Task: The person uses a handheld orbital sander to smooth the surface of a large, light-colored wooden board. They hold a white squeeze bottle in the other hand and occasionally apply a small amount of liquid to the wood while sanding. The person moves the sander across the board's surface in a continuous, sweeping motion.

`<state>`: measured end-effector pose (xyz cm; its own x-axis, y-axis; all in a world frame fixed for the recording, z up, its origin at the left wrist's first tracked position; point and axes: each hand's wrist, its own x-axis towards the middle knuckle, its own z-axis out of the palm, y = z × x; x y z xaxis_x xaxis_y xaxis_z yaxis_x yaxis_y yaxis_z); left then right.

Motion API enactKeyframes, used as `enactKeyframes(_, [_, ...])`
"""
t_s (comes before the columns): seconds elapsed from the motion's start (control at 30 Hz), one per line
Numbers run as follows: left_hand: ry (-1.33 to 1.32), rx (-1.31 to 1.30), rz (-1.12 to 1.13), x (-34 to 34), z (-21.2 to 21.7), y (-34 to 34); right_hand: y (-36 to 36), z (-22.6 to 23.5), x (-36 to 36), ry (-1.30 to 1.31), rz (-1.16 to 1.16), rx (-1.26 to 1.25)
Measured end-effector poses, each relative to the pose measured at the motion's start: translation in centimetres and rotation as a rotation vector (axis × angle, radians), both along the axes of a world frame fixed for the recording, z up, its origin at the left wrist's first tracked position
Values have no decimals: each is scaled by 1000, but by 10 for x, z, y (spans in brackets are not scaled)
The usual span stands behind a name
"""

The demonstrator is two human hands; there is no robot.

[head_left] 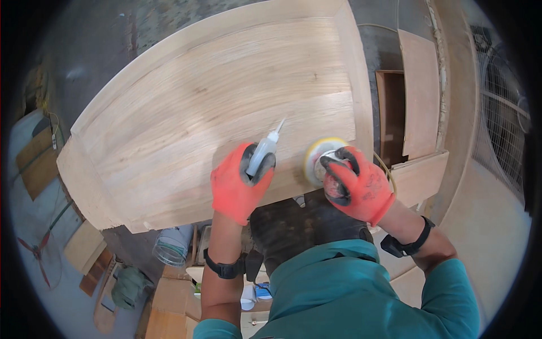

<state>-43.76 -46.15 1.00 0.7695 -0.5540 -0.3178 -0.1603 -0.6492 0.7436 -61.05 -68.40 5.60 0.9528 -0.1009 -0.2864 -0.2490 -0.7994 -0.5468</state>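
A large pale wooden panel with a raised frame and a curved far edge lies in front of me. My left hand, in a red glove with dark fingertips, is closed around a small translucent squeeze bottle. The bottle's thin nozzle points up and away, over the panel. My right hand, gloved alike, grips a round sander with a yellow-edged pad. The sander is at the panel's near right part; whether its pad presses on the wood, I cannot tell.
A yellowish hose shows beside my right hand. Boards and a dark open box stand on the right, with a caged fan beyond. A clear bucket, a green cloth and cardboard are at lower left.
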Motion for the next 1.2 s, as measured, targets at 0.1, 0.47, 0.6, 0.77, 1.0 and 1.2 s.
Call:
enactKeyframes(0.1, [18, 38, 34, -6, -5, 29, -2, -1, 0, -33, 8, -43])
enactKeyframes(0.47, [3, 12, 72, -6, -2, 45, 11, -3, 6, -13, 52, -26])
enactKeyframes(0.6, [33, 13, 75, -5, 5, 41, 12, -2, 9, -15, 57, -27])
enactKeyframes(0.77, [-11, 6, 52, -5, 0, 45, 15, -1, 15, -18, 54, -42])
enactKeyframes(1.0, [490, -257, 470, -4, -2, 55, 26, -1, 58, -80, 47, 16])
enactKeyframes(1.2, [480, -350, 474, 1, 2, 59, 48, 3, 95, -8, 147, -37])
